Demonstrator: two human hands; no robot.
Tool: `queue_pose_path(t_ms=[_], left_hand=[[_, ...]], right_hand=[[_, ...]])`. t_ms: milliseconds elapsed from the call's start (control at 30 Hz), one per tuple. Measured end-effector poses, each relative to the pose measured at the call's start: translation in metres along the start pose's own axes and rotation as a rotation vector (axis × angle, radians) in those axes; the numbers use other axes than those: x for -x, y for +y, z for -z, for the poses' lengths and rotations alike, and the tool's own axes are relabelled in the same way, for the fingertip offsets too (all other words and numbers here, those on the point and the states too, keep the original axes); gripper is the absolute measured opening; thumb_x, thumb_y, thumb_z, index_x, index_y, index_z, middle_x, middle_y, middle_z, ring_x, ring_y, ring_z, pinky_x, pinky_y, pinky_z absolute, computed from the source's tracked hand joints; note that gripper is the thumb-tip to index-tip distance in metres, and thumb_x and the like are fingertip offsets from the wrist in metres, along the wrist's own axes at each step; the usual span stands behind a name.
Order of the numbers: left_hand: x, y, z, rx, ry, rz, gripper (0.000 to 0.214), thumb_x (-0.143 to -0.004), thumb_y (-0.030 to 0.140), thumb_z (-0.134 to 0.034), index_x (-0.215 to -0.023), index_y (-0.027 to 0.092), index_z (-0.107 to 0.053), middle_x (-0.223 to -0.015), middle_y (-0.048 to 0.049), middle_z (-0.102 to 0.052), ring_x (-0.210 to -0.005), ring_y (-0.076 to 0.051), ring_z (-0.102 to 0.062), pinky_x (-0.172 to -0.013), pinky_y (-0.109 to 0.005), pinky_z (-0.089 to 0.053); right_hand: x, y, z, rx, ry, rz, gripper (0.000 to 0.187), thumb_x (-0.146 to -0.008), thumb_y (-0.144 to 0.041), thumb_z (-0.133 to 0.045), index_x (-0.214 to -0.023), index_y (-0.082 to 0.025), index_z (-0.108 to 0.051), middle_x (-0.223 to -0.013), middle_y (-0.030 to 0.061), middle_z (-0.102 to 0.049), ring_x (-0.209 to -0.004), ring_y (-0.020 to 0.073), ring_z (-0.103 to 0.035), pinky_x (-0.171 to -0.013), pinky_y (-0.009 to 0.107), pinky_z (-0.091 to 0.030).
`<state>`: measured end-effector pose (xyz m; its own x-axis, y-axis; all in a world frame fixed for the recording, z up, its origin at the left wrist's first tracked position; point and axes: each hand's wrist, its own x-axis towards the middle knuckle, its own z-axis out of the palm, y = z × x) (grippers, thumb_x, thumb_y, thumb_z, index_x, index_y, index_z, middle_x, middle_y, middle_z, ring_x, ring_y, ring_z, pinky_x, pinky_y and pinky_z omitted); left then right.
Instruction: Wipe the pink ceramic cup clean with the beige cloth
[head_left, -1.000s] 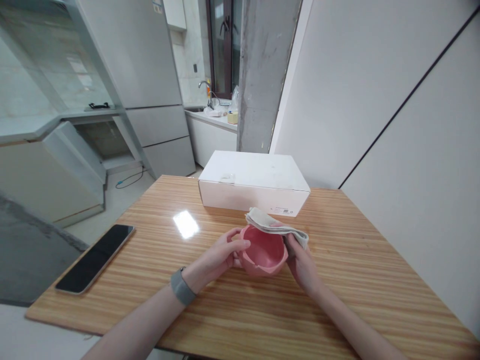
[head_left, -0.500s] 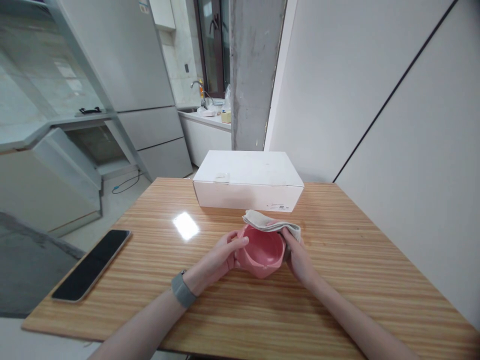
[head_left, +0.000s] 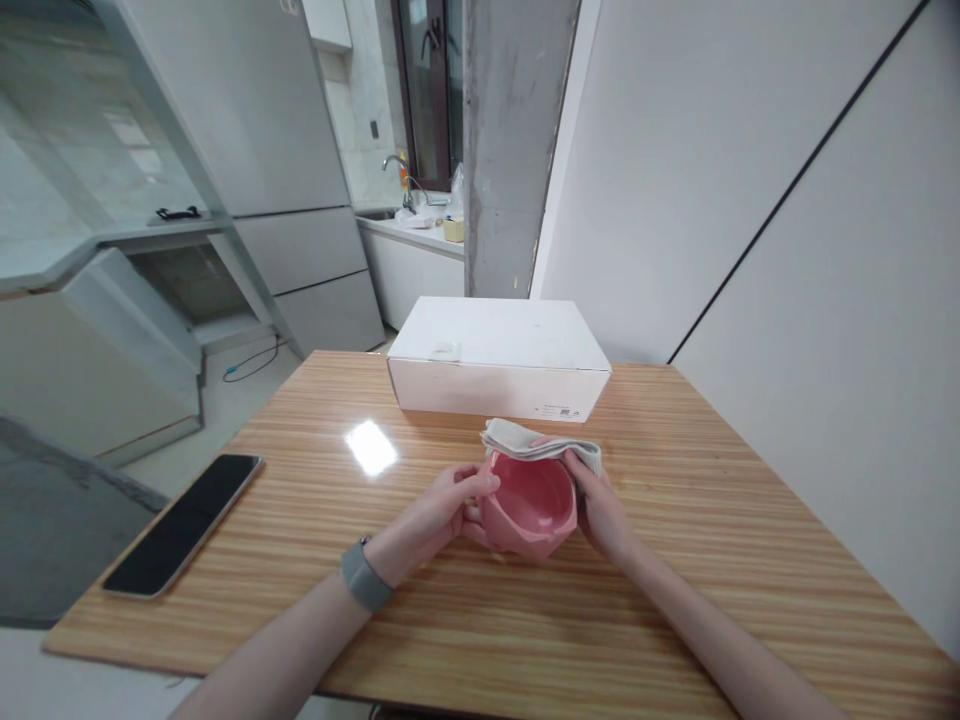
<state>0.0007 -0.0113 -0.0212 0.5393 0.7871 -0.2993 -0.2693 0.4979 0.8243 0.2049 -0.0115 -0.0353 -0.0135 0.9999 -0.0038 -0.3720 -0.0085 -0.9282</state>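
A pink faceted bowl (head_left: 531, 500) is tilted with its hollow side toward me, above the front half of the table. My left hand (head_left: 457, 505) grips its left side, thumb on the rim and fingers beneath. Folded in my right hand (head_left: 596, 495) is a light grey-beige cloth (head_left: 517, 440), which lies along the bowl's far rim and right side. The right thumb presses on the cloth; the other right fingers are partly hidden behind it. A grey band circles my left wrist.
Behind the bowl stands a white cardboard box (head_left: 499, 385) on the wood-grain table (head_left: 720, 560). A black-screened phone (head_left: 184, 525) lies near the table's left edge. A white wall (head_left: 787, 250) runs along the right side. Farther back are a sink counter and a grey pillar (head_left: 510, 150).
The bowl has turned slightly and shifted a little to the right in my hands. The cloth stays against its far rim, its left end slightly farther left.
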Motion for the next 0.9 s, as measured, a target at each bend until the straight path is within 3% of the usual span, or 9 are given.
queue_pose_path(t_ms=[267, 500, 600, 733, 900], left_hand=[[-0.007, -0.001, 0.000, 0.103, 0.110, -0.105, 0.048, -0.067, 0.032, -0.081, -0.104, 0.014, -0.055, -0.086, -0.0077, -0.070, -0.071, -0.021, -0.070, -0.067, -0.038, -0.060], [-0.008, -0.002, -0.002, 0.130, 0.030, -0.118, 0.051, -0.069, 0.027, -0.080, -0.112, 0.015, -0.054, -0.095, -0.0086, -0.069, -0.077, -0.020, -0.070, -0.077, -0.044, -0.057], [-0.006, 0.002, 0.001, 0.074, 0.005, -0.129, 0.055, -0.070, 0.029, -0.080, -0.117, 0.015, -0.055, -0.102, -0.0109, -0.069, -0.081, -0.022, -0.069, -0.075, -0.041, -0.056], [-0.004, 0.009, 0.008, -0.048, 0.012, -0.185, 0.050, -0.073, 0.032, -0.078, -0.116, 0.014, -0.060, -0.107, -0.0117, -0.069, -0.085, -0.018, -0.067, -0.071, -0.028, -0.053], [-0.007, 0.013, 0.015, -0.073, 0.063, -0.134, 0.044, -0.075, 0.043, -0.076, -0.107, 0.013, -0.066, -0.089, -0.0075, -0.070, -0.073, -0.014, -0.066, -0.065, -0.023, -0.051]], right_hand=[[-0.008, 0.004, -0.001, 0.056, 0.075, 0.134, 0.034, -0.078, -0.053, -0.069, -0.102, -0.029, -0.073, -0.109, 0.0012, -0.075, -0.112, 0.0262, -0.065, -0.098, 0.037, -0.051], [-0.013, 0.008, -0.004, 0.032, 0.128, 0.163, 0.032, -0.078, -0.052, -0.070, -0.101, -0.028, -0.073, -0.109, -0.0002, -0.075, -0.116, 0.0262, -0.063, -0.105, 0.038, -0.045], [-0.016, 0.002, -0.013, 0.010, 0.129, 0.184, 0.032, -0.079, -0.050, -0.071, -0.101, -0.027, -0.073, -0.108, -0.0001, -0.076, -0.118, 0.0269, -0.062, -0.108, 0.039, -0.042], [-0.027, -0.001, -0.023, -0.023, 0.119, 0.182, 0.032, -0.077, -0.048, -0.072, -0.100, -0.026, -0.073, -0.105, 0.0001, -0.076, -0.115, 0.0289, -0.063, -0.103, 0.041, -0.046], [-0.032, 0.009, -0.021, -0.053, 0.150, 0.138, 0.031, -0.076, -0.051, -0.071, -0.096, -0.027, -0.072, -0.100, -0.0014, -0.077, -0.109, 0.0282, -0.066, -0.098, 0.041, -0.050]])
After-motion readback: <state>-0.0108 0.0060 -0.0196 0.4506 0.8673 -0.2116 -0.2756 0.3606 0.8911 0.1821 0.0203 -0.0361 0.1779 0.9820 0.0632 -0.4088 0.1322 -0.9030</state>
